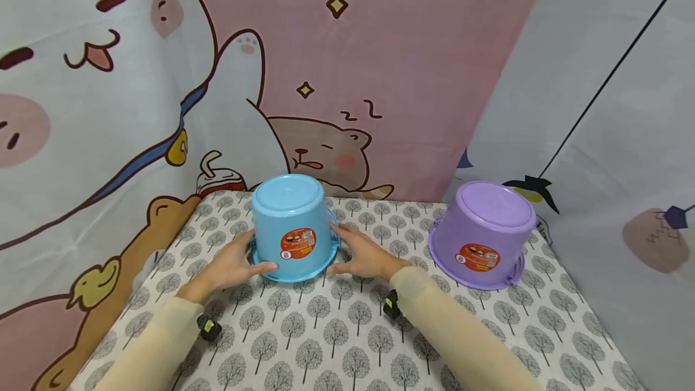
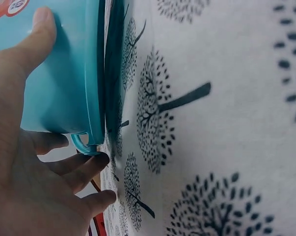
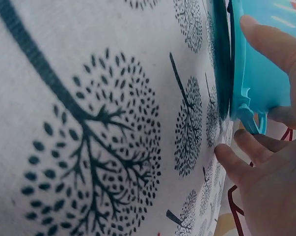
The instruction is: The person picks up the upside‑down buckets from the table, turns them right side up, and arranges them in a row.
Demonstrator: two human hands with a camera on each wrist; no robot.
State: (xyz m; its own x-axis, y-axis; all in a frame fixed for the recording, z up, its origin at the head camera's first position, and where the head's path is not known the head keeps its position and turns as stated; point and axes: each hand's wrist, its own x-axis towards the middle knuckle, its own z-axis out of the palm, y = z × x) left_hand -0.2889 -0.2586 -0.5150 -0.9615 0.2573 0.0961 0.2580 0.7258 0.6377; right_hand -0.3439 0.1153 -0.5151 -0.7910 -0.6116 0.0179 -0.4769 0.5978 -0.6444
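Observation:
A light-blue plastic bucket [image 1: 290,229] stands upside down, base up, its round red label facing front and its rim down at the cloth. My left hand [image 1: 230,264] holds its left side: in the left wrist view the thumb [image 2: 42,29] lies on the wall while the other fingers reach behind, by the handle lug [image 2: 83,145]. My right hand [image 1: 366,252] holds the opposite side. Seen from the right wrist, that thumb [image 3: 258,32] is at the rim, with fingers spread behind the blue handle joint [image 3: 251,118]. The bucket's far side is hidden.
To the right, an upturned purple bucket [image 1: 488,234] with a similar red label stands on the table. A white cloth [image 1: 304,349] printed with grey trees covers the tabletop. Behind it hangs a curtain [image 1: 423,77] with cartoon animals, which also runs along both sides.

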